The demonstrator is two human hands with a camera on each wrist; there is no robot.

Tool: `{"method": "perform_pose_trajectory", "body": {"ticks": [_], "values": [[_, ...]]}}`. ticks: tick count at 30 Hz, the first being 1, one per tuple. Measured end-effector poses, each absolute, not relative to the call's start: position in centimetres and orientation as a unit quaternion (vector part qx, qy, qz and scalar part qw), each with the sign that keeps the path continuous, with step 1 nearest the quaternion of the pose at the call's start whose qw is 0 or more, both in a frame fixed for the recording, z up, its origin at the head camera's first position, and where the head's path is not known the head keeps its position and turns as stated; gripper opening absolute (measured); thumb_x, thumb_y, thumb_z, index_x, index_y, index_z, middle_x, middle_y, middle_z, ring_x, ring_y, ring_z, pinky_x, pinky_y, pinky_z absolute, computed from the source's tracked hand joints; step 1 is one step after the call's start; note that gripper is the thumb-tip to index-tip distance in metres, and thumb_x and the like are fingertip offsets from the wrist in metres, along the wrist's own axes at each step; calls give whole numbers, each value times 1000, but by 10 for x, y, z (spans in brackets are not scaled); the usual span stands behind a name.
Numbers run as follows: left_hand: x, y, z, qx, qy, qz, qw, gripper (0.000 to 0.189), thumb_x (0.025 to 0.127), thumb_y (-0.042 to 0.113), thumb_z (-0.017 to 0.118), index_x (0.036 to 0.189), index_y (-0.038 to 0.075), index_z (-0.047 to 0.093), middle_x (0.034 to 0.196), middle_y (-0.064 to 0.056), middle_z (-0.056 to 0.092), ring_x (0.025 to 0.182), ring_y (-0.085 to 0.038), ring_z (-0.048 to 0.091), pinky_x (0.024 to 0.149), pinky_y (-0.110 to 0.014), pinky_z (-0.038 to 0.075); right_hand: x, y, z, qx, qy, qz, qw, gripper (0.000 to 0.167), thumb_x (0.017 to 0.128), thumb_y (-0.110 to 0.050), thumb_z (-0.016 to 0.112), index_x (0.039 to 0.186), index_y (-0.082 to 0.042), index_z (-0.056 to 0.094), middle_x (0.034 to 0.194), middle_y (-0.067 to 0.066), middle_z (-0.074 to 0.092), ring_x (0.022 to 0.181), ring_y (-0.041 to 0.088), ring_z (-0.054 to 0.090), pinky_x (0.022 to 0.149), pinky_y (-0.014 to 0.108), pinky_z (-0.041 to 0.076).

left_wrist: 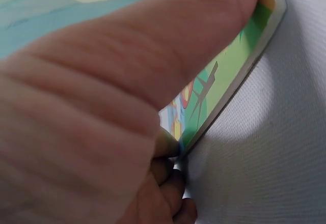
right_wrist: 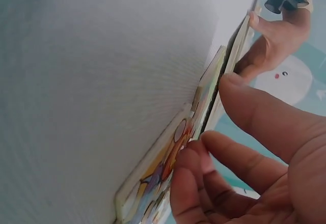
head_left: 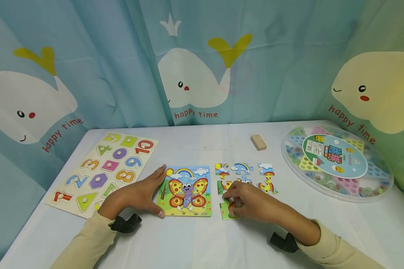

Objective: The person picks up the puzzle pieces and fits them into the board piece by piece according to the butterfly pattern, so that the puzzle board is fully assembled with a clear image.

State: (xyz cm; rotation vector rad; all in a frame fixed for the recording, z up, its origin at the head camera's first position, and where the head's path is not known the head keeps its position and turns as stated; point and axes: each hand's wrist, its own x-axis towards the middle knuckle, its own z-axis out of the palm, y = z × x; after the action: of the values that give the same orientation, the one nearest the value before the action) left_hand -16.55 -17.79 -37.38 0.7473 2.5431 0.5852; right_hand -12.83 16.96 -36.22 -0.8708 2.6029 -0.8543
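Observation:
A square butterfly jigsaw puzzle board (head_left: 187, 192) lies flat on the table. My left hand (head_left: 139, 196) holds it along its left edge, thumb at the near corner and fingers at the far corner; in the left wrist view the thumb (left_wrist: 204, 35) lies over the corner. To the board's right are rows of separate jigsaw pieces, among them a rainbow piece (head_left: 241, 168). My right hand (head_left: 250, 201) is over the nearer rows, thumb and fingertips pinching a green jigsaw piece (head_left: 225, 212) in the nearest row. The hand hides part of that piece and its neighbours.
A number-and-shape peg board (head_left: 97, 181) lies to the left. A small wooden block (head_left: 258, 142) sits behind the pieces. At the right is a round clear-lidded case (head_left: 336, 162) of marbles. A whale-print curtain (head_left: 195, 74) hangs behind the white table.

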Motion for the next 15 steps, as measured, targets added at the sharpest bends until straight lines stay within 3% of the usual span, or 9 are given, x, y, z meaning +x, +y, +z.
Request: {"method": "perform_pose_trajectory", "body": {"ticks": [6, 15], "values": [[-165, -178, -373, 270, 914, 214, 215, 125, 66, 46, 88, 154, -2, 13, 162, -14, -1, 147, -29, 6, 114, -47, 21, -127, 166, -362, -287, 913, -261, 125, 35, 76, -6, 79, 109, -1, 71, 90, -3, 50, 75, 12, 45, 63, 26, 41], [-164, -178, -373, 269, 914, 215, 213, 125, 66, 46, 87, 154, -3, 13, 162, -15, -1, 147, -29, 5, 115, -47, 20, -129, 165, -362, -275, 900, -312, 135, 24, 80, 1, 74, 103, -3, 69, 89, -5, 59, 79, 10, 56, 67, 25, 50]]}}
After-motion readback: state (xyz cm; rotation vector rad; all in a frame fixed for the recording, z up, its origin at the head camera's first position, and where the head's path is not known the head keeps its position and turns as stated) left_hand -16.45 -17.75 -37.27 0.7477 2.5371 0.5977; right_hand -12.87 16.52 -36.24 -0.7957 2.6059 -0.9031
